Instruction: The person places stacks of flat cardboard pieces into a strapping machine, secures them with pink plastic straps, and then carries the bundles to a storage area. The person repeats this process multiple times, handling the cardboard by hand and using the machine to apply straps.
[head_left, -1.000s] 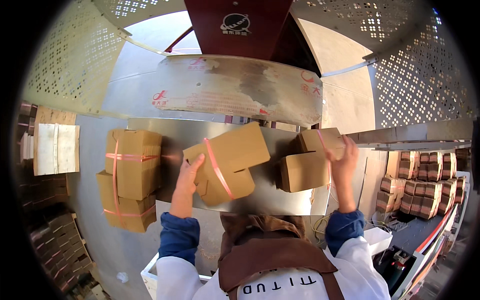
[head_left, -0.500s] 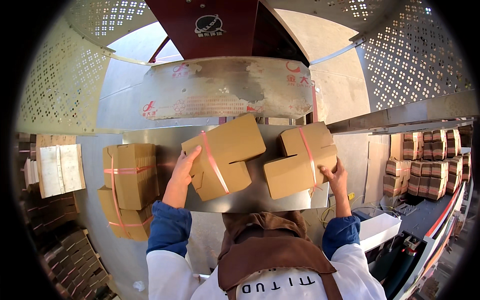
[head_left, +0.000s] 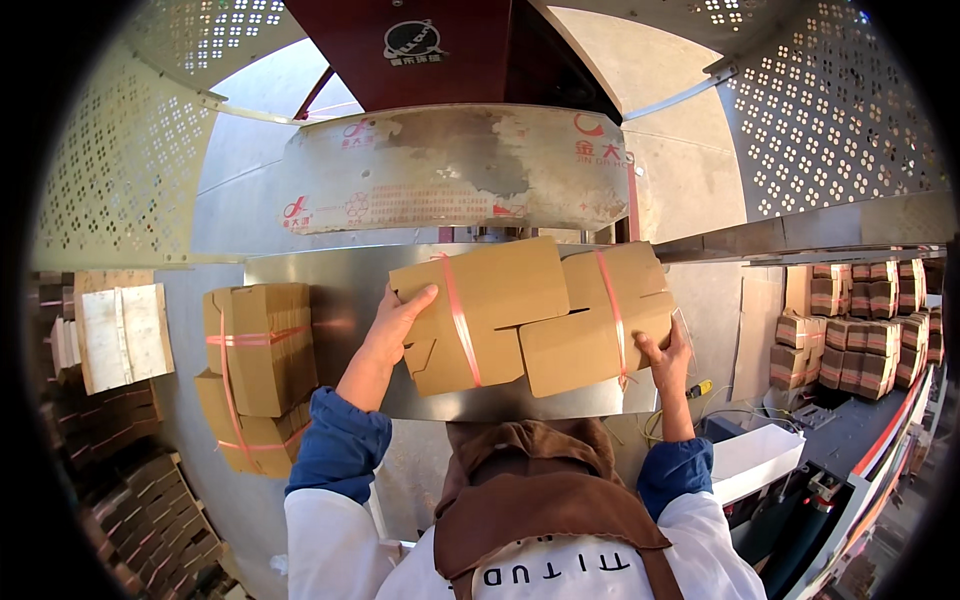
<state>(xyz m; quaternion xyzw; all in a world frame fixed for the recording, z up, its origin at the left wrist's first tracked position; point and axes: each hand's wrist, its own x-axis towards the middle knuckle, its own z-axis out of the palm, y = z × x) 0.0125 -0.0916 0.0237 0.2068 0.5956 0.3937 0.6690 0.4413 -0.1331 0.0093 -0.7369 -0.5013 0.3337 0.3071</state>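
Two bundles of flat brown cardboard cartons, each bound by a pink strap, are over the metal table in front of me. My left hand grips the left edge of the left carton bundle, thumb on top and fingers hidden underneath. My right hand is closed round the right edge of the right carton bundle, its fingers mostly out of sight. The bundles meet in the middle, their notched edges fitted against each other. Whether they rest on the tabletop or are slightly lifted, I cannot tell.
Left of the table stand strapped carton bundles, stacked upright. A red machine with a worn panel rises beyond the table. Perforated guards curve round both sides. More strapped bundles are piled at the right, near a white bin.
My left hand has moved the left bundle rightward and turned it a little, closing the gap to the right bundle. The right bundle has hardly moved.
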